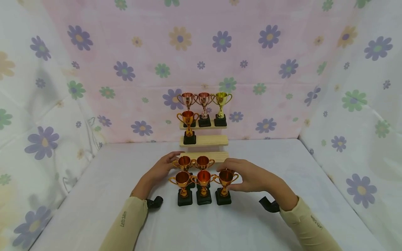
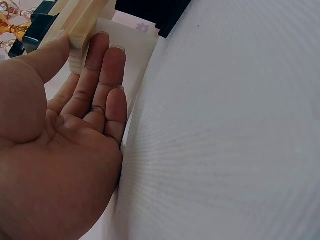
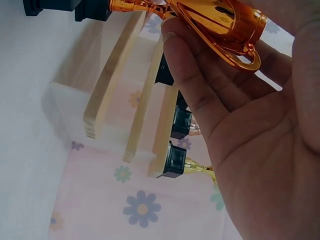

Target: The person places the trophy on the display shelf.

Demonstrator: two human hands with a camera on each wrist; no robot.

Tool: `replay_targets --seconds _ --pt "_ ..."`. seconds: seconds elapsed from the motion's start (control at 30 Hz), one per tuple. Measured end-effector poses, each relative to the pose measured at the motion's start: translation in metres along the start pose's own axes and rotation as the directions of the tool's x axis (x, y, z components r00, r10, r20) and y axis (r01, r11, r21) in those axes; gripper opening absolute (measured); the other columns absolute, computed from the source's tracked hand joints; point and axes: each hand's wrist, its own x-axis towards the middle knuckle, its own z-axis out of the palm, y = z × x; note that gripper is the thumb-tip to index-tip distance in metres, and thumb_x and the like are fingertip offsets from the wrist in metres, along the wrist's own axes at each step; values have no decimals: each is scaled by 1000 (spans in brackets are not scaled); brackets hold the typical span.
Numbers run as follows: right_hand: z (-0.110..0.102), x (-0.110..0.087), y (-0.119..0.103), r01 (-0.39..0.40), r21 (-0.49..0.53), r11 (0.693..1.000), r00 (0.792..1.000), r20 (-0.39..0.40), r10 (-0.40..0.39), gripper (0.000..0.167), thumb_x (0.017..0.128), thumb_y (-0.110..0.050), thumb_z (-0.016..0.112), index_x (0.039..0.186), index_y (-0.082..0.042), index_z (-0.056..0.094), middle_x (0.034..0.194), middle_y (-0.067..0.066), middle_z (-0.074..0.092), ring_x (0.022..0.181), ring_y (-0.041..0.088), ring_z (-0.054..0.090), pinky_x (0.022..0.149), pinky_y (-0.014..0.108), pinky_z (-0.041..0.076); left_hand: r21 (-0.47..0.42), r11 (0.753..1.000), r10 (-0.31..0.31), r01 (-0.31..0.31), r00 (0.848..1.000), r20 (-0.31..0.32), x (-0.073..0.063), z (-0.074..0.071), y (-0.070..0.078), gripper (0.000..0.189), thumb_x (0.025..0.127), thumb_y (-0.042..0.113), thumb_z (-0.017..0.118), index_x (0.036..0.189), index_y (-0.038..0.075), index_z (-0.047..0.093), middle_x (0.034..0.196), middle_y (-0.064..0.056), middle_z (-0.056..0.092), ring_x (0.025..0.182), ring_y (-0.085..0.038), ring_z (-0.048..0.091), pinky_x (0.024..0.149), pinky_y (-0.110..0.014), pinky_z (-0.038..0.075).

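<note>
Stepped on the far side of the table is a wooden three-tier stand [image 1: 211,140]. My left hand [image 1: 161,169] is at the left end of its lowest tier, thumb on top and fingers below the plank [image 2: 84,31] in the left wrist view. In front of the stand, several orange-gold trophy cups on black bases stand in two rows, including a front-middle trophy [image 1: 204,178] and a front-left trophy [image 1: 183,179]. My right hand [image 1: 252,177] holds the front-right trophy [image 1: 225,177], its fingers behind the cup and its thumb by the stem.
On the top tier stand two pinkish trophies, one of them a pink trophy [image 1: 204,99], and a yellow-gold trophy [image 1: 221,101]. An orange trophy [image 1: 188,118] stands at the left of the middle tier. Flowered cloth [image 1: 201,45] closes off the back and sides of the white table [image 1: 94,209].
</note>
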Motion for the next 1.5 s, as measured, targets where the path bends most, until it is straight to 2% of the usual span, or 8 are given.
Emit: replay_targets --seconds 0.27,0.63,1.03,1.2,1.5 --pt "0 0 -1 2 0 1000 1000 -4 -2 56 92 -19 85 142 -19 59 125 -8 62 103 6 60 88 41 58 20 1000 4 -4 1000 1 0 0 -1 54 109 15 55 162 14 43 137 -13 66 133 -30 57 122 -59 29" --pt "-1 -2 0 3 -5 1000 1000 -19 -3 55 92 -19 86 140 -19 60 125 -9 63 103 6 61 89 35 58 15 1000 -1 1 1000 -8 1 0 -3 53 110 16 56 161 14 45 134 -13 67 129 -30 59 118 -55 33" --pt "-12 -7 1 17 13 1000 997 -72 -16 56 91 -17 86 142 -17 60 124 -9 63 103 6 63 86 41 61 30 1000 5 -5 1000 -12 0 1 -1 52 110 18 56 161 15 45 133 -13 66 127 -29 60 116 -53 35" --pt "-17 -9 2 26 -22 999 994 -107 -28 54 91 -15 85 140 -15 61 124 -7 64 104 8 63 85 37 60 48 999 5 -5 1000 -13 0 1 -3 51 111 19 56 161 16 46 133 -13 67 127 -29 60 116 -54 35" --pt "-28 -11 -3 -27 -7 1000 990 -142 26 55 91 -14 85 140 -15 60 120 -6 66 100 9 64 85 35 60 21 1000 21 -21 1000 4 0 0 -1 52 110 13 53 161 14 45 134 -13 67 128 -28 60 117 -54 33"
